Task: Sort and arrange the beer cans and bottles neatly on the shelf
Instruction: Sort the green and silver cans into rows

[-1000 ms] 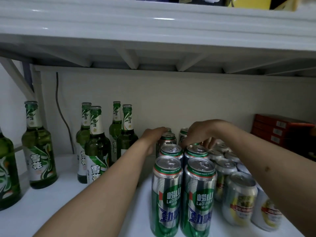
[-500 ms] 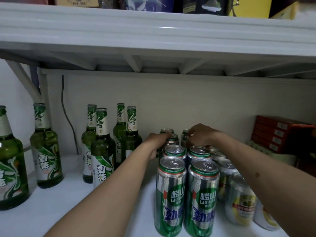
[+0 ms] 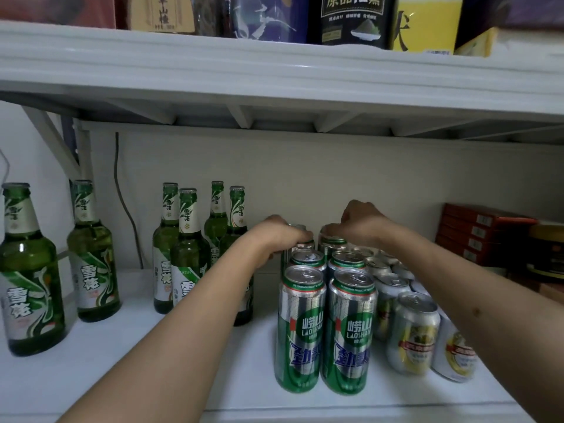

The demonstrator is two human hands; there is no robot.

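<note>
Dim, flat indoor light falls from the front and above. The upper shelf [image 3: 274, 71] catches a pale sheen on its front edge and shades the back wall [image 3: 335, 178] under it. Small highlights glint on can tops [image 3: 354, 277] and bottles [image 3: 189, 261]. Wide-angle bending curves the edges; the far right sinks dark and soft

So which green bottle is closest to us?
The green bottle at the far left edge, standing apart from the others; it looks biggest, and its base sits nearest the shelf's front.
</note>
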